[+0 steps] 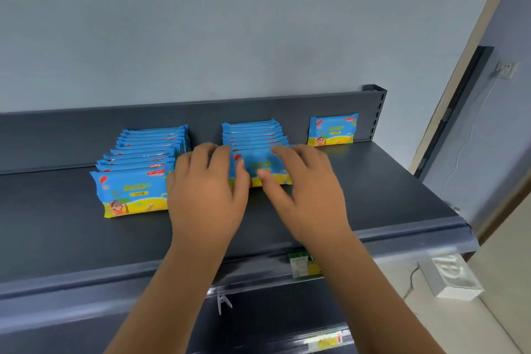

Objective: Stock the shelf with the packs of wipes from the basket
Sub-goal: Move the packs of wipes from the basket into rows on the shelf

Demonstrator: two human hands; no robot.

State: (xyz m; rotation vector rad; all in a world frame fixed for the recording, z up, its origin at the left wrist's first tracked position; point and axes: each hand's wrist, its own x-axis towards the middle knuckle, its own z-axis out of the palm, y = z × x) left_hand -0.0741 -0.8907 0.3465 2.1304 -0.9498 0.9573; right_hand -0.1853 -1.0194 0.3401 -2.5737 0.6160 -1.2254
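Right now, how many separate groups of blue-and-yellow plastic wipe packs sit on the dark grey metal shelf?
3: long left row, middle row held by left hand and right hand, lone pack far right. None seems hidden.

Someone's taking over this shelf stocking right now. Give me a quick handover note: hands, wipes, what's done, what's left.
Left hand and right hand: both grip the front pack of the middle row.
Left row stands on the shelf; a single pack stands against the back panel at right.
Done: two rows started. To do: seat this pack, build the right row. Basket not in view.
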